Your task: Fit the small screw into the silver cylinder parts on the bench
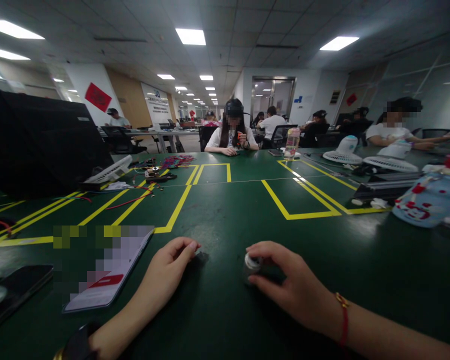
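Observation:
My right hand is closed around a small clear bottle with a pale, whitish top. Thumb and fingers grip it from the right side, and the bottle looks upright at the table surface. To its left, my left hand is closed in a pinch just above the green table. A tiny bit of something shows at the fingertips, too small to name. Beside that forearm lies a flat, pale sheet or sleeve with a red mark, partly blurred out.
A dark phone-like slab lies at the left edge. Wires and small parts are farther back, near a large black case. At right stand a blue bottle and white fans. A person sits across the table.

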`<state>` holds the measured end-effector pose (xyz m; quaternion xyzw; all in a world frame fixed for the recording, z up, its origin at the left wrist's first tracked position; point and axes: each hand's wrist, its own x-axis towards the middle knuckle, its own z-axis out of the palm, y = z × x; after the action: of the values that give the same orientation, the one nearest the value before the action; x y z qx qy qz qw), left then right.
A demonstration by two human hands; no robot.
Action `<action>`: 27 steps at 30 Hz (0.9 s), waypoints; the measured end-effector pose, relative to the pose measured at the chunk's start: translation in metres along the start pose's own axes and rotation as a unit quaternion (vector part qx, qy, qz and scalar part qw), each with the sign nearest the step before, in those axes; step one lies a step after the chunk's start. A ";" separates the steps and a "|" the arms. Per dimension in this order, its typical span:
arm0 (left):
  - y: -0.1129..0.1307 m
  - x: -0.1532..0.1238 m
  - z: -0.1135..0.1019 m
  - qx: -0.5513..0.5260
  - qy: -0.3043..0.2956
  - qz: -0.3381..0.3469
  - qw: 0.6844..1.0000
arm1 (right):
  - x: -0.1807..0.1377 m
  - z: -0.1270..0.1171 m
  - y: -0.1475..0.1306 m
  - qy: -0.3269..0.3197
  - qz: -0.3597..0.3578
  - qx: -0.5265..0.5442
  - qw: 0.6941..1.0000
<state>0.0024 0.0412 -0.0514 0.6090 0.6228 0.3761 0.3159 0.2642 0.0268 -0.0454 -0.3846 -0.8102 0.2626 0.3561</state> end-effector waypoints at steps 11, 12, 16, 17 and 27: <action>0.047 -0.016 0.028 0.000 -0.086 0.157 0.984 | 0.002 0.019 0.014 -0.018 0.074 0.101 0.992; 0.054 -0.017 0.033 -0.001 -0.106 0.174 0.979 | 0.002 0.020 0.014 -0.022 0.080 0.109 0.991; 0.065 -0.016 0.042 -0.019 -0.103 0.198 0.975 | 0.004 0.019 0.012 -0.031 0.076 0.118 0.990; 0.064 -0.014 0.042 -0.026 -0.091 0.190 0.977 | 0.004 0.017 0.011 -0.032 0.069 0.108 0.991; 0.024 -0.008 0.044 0.137 -0.114 0.165 0.970 | -0.002 0.004 0.008 -0.013 0.067 0.019 0.997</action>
<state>0.0531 0.0368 -0.0541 0.7798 0.5192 0.2621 0.2314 0.2652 0.0292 -0.0536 -0.4276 -0.7821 0.3063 0.3341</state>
